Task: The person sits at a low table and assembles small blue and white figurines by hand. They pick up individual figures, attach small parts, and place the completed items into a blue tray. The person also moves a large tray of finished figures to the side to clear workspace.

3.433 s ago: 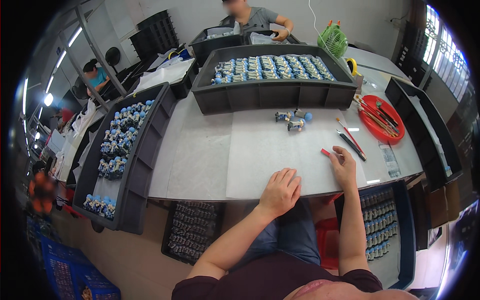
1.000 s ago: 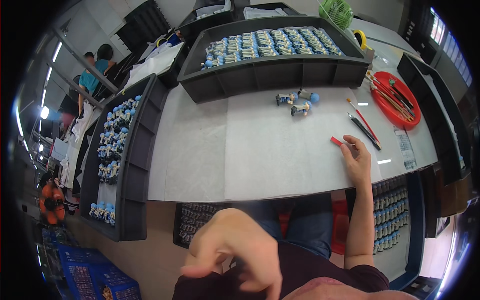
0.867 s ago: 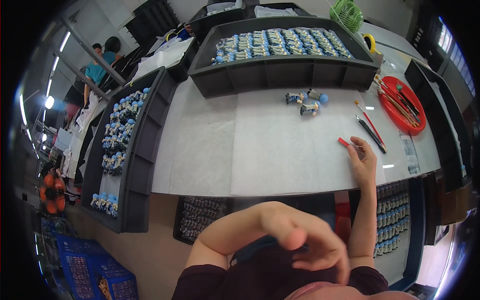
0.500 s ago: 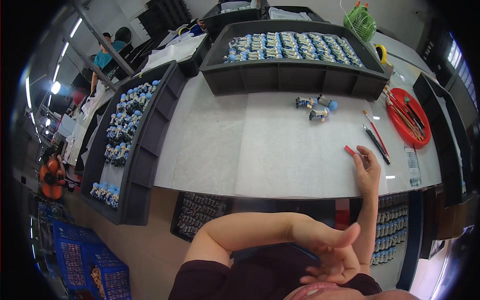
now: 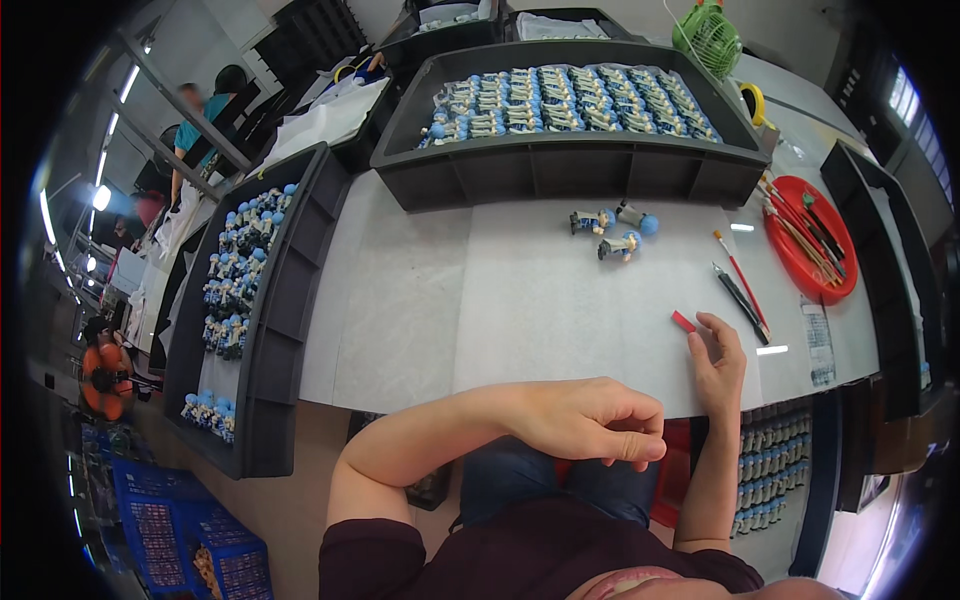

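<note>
My left hand [image 5: 590, 420] hangs over the table's front edge. Its fingers are loosely curled in beside the thumb, and nothing shows in them. On the right part of the white tabletop [image 5: 400, 290] rests my right hand [image 5: 720, 368], thumb and forefinger apart, with nothing gripped. Just beyond its thumb lies a small flat red piece [image 5: 683, 321]. Farther off, three small figurines with blue round heads lie together: one figurine [image 5: 592, 221] at left, another figurine [image 5: 619, 246] nearer, a third figurine [image 5: 637, 218] at right. A black pen-like tool [image 5: 738, 301] and a thin red brush [image 5: 743, 268] lie right of them.
A big grey crate [image 5: 570, 175] of figurines in rows spans the back. Another grey crate [image 5: 270, 330] with figurines stands left. At right are a red tray [image 5: 778, 258] of brushes, a yellow tape roll [image 5: 753, 103] and a dark crate [image 5: 880, 260]. A green fan [image 5: 708, 42] stands behind.
My left hand has swung up and away from my body toward the table edge, its fingers drawing in from a looser, turned-up pose. The right hand stays beside the red piece. The view has shifted slightly.
</note>
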A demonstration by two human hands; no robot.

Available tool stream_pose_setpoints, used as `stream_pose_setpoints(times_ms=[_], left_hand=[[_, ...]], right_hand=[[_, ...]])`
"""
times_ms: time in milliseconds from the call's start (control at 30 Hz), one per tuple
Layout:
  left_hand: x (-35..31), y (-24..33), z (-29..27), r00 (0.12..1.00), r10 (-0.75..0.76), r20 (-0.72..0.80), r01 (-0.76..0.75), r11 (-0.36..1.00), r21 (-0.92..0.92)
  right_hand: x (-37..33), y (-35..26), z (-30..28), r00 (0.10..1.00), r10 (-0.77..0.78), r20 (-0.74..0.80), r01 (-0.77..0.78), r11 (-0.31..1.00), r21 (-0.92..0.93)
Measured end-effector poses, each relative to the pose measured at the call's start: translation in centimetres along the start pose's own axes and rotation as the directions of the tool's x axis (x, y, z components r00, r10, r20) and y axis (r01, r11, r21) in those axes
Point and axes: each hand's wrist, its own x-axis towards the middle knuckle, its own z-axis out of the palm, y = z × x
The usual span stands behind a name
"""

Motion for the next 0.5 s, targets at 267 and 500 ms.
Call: stream_pose_setpoints(times_ms=[267,500], left_hand=[[1.0,1.6,-3.9,0.999,0.029,0.018,-0.032,0.968,0.247],[-2.1,3.8,-10.8,0.968,0.109,-0.227,0.007,0.889,0.457]], right_hand=[[0.6,0.5,-0.2,0.995,0.093,0.048,-0.097,0.991,0.097],[8.9,-4.5,-1.9,0.994,-0.01,0.111,-0.011,0.982,0.187]])
